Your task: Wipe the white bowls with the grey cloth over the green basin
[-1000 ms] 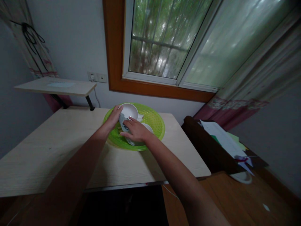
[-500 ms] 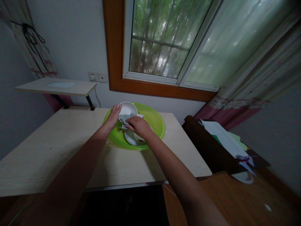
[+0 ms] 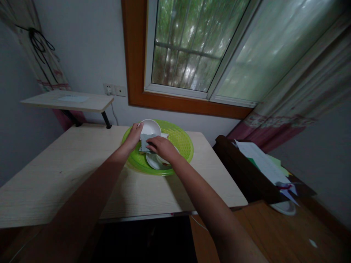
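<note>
My left hand (image 3: 134, 136) grips the left edge of a white bowl (image 3: 151, 126), which is tilted toward me above a round green plastic basket (image 3: 179, 140). A grey cloth (image 3: 144, 141) is pinched in my right hand (image 3: 161, 147), at the near rim of the bowl. Under my right hand, a white dish (image 3: 154, 162) and another white bowl with a reddish mark lie in the basket, partly hidden by the hand and forearm.
The basket stands on a pale wooden table (image 3: 82, 164). A small raised shelf (image 3: 68, 101) holds a sheet of paper at the back left. Behind is a window (image 3: 192, 54); at the right, papers (image 3: 263, 160) lie on a dark brown piece of furniture.
The grey cloth, bunched inside the bowl before, now hangs flatter over its near rim. Both hands keep nearly the same places, and the view has shifted slightly.
</note>
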Motion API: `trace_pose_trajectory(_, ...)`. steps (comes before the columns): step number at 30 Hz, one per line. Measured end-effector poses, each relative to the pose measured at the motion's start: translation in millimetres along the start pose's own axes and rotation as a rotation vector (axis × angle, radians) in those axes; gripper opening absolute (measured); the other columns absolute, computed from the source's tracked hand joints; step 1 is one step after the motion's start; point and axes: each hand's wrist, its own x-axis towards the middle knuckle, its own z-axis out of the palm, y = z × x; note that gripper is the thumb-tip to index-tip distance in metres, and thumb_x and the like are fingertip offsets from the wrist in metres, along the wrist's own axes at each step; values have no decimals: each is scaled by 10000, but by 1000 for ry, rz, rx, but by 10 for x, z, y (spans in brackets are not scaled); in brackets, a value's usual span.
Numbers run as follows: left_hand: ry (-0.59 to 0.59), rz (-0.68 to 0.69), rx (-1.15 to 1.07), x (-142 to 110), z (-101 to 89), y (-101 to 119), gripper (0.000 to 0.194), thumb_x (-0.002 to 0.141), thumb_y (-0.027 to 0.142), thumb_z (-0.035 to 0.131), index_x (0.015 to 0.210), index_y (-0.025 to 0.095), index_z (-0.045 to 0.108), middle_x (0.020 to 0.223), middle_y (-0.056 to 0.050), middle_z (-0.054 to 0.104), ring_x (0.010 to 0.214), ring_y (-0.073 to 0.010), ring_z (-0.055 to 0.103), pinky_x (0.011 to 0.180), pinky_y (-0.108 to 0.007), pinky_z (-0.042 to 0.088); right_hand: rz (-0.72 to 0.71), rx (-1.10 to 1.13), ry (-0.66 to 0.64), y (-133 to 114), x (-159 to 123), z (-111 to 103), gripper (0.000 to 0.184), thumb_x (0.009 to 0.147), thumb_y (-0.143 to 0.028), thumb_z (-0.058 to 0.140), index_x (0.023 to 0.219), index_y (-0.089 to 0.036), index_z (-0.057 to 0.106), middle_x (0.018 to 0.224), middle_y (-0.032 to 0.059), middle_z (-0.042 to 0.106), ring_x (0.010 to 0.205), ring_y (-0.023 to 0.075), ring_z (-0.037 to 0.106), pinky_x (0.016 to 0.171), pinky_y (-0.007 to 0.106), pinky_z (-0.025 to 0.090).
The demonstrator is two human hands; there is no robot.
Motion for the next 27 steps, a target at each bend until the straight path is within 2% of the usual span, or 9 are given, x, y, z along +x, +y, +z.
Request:
trace_pose_trajectory(3,-2,7,-9,15,20,-15,431,889,629,561,1026,220,575,969,-70,618,938,-234,594,756,-324,476,-33,-110,-39,1,11,5,409,1010,-388,602,1365,-185,618,1196,123,730,1104,231,673,964,335,493)
trace_pose_trajectory(7,-57,27,-91,24,46,-27,417,868,615,584,1012,224,565,970,-54,616,920,-219,602,764,-317,482,-85,-202,-92,8,15,20,405,1032,-251,546,1427,-168,576,1344,132,685,1232,236,639,1057,357,460)
trace_pose_trajectory(11,-112,-78,-167,37,16,-10,399,798,521,677,1046,246,528,861,-3,605,748,-173,586,644,-271,435,-96,-242,-103,33,-11,39,349,1036,-192,513,1359,-152,638,1322,117,704,1181,232,678,1040,364,480)
trace_pose_trajectory(15,-130,-180,-95,103,-77,93,388,740,445,730,1003,248,525,764,18,592,644,-160,552,572,-253,375,-144,-278,-89,71,-38,12,307,1015,-171,550,1289,-166,689,1316,103,711,1195,229,675,1073,385,461)
trace_pose_trajectory(19,-201,-168,30,184,-174,208,311,695,382,763,903,218,599,735,-2,585,670,-181,567,590,-269,380,-172,-294,-96,115,-29,-53,265,993,-162,587,1216,-174,730,1302,99,719,1236,220,655,1156,396,396)
trace_pose_trajectory(25,-316,-193,40,166,-307,233,296,693,409,769,860,213,624,759,-26,597,703,-210,595,602,-291,416,-197,-286,-143,153,-19,-102,241,967,-142,621,1168,-172,750,1242,112,742,1210,215,668,1154,403,407)
trace_pose_trajectory(27,-279,-154,6,144,-334,223,294,680,407,791,810,208,619,717,-25,581,676,-206,579,577,-286,409,-199,-287,-152,166,-17,-120,231,961,-144,631,1151,-185,757,1231,104,747,1214,208,666,1168,403,399)
